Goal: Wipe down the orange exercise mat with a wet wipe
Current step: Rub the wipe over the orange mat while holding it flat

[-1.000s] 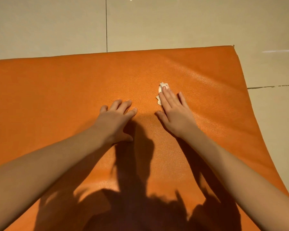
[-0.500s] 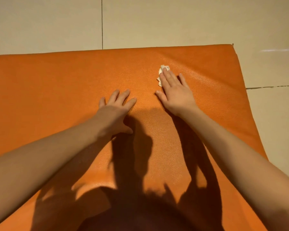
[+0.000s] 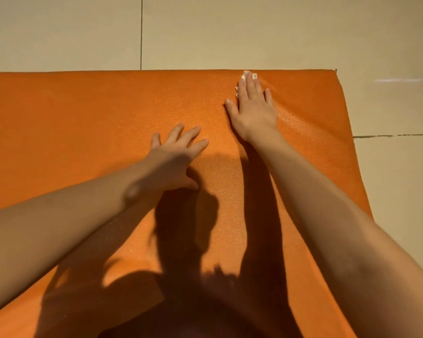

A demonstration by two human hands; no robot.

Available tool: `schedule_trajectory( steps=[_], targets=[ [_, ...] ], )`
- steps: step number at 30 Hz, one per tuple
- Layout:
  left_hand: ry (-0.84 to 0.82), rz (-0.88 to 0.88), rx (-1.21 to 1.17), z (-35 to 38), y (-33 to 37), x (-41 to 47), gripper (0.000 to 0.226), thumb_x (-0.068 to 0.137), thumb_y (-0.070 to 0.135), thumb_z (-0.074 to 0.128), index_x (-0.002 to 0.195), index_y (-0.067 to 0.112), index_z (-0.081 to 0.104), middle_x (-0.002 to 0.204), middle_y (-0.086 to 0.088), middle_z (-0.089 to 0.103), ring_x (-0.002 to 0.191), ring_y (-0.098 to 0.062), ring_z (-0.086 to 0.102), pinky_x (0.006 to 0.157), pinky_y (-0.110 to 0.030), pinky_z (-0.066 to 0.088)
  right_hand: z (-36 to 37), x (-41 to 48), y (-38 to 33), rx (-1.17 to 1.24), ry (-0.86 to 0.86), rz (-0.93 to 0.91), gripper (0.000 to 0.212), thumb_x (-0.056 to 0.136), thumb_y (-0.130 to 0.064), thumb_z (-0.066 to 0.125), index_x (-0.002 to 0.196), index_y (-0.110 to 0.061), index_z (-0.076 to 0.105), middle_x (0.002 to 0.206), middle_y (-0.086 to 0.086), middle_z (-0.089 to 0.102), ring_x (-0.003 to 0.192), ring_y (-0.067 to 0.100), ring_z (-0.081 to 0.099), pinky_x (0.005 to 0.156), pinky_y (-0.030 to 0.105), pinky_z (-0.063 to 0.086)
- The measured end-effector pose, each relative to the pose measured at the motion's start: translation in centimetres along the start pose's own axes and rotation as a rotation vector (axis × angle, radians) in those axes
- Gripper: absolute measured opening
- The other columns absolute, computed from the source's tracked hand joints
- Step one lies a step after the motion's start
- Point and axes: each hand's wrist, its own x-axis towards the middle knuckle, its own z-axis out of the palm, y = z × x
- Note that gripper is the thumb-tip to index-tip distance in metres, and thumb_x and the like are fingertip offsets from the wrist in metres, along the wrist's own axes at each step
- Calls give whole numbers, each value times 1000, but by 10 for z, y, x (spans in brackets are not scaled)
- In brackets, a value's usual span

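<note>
From the head camera, a large orange exercise mat with a fine pebbled surface (image 3: 83,118) lies flat on a floor of pale beige glossy tiles (image 3: 254,32). It fills most of the view, and its far edge runs straight across the upper part of the picture. Its far right corner sits near a grout line in the tiles.

The right hand (image 3: 253,111) is stretched out flat, palm down, with its fingers straight and close together and the thumb spread to the side. It grips nothing. Its fingertips press a small crumpled white wet wipe (image 3: 244,74) onto the mat, right at the far edge and a little in from the far right corner. Only the front and left side of the wipe show past the fingers.

The left hand (image 3: 174,162) is relaxed and holds nothing. It rests palm down on the mat with its fingers spread, nearer the person and to the left of the right hand, not touching it. Both bare forearms reach in from the bottom corners. They cast dark shadows (image 3: 186,228) across the near half of the mat.
</note>
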Motion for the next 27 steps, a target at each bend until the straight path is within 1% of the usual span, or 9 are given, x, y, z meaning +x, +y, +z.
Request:
schedule_trajectory(
  steps=[3,6,9,11,13,16,19,22,27],
  targets=[
    [6,0,32,-1,1,-1,110,74,54,77,156,31,7,164,3,-9,150,-27,-9,113,-66,11,2,4,-7,83,23,0,71,100,-53,21,153,-10,2,160,6,-8,147,20,-9,118,37,-3],
    [11,2,25,-1,0,-3,109,75,53,76,156,31,8,164,3,-9,150,-26,-9,113,-66,10,-3,7,21,-42,15,-117,69,100,-53,18,153,-11,3,161,5,-4,148,18,-5,118,38,-3],
    [13,2,21,-1,0,-4,108,76,52,76,156,31,8,164,3,-9,150,-27,-10,113,-67,9,-13,19,44,-47,-11,87,68,100,-52,11,153,-10,1,161,7,-4,147,19,-5,119,40,-4],
    [-6,0,23,-2,1,-4,107,77,51,75,156,30,7,164,3,-11,149,-27,-12,113,-67,8,-12,17,32,24,-11,170,70,100,-53,12,152,-8,1,160,9,-5,147,20,-7,119,39,-4],
    [-19,-5,27,-3,1,-4,106,78,50,75,157,29,6,163,3,-12,149,-27,-14,114,-68,7,-4,6,18,60,5,84,73,99,-55,15,152,-6,2,160,9,-6,147,20,-9,119,38,-4],
    [-24,-2,47,-3,2,-4,106,79,50,73,157,28,4,163,3,-15,149,-29,-14,114,-67,8,-2,-9,38,-51,11,-111,71,99,-55,17,153,-10,3,160,6,-4,148,18,-3,119,38,-2],
    [-24,-1,68,-1,2,-4,106,80,50,73,157,27,3,163,1,-16,149,-30,-14,114,-66,9,-7,-10,60,-82,17,34,67,100,-50,16,153,-10,6,161,7,0,148,19,0,119,39,-1],
    [-34,-3,96,-3,4,-5,104,83,48,71,157,25,2,163,-1,-17,149,-32,-14,114,-63,10,-3,-18,35,23,16,140,70,100,-50,21,152,-6,6,161,9,-3,148,21,-4,119,38,-2],
    [-44,43,152,2,18,-16,94,88,54,62,157,22,7,163,-2,-14,149,-38,-9,115,-60,18,5,-60,46,-61,-14,-131,70,99,-52,24,153,-12,4,161,6,-3,148,18,-2,118,35,-3]
  ],
)
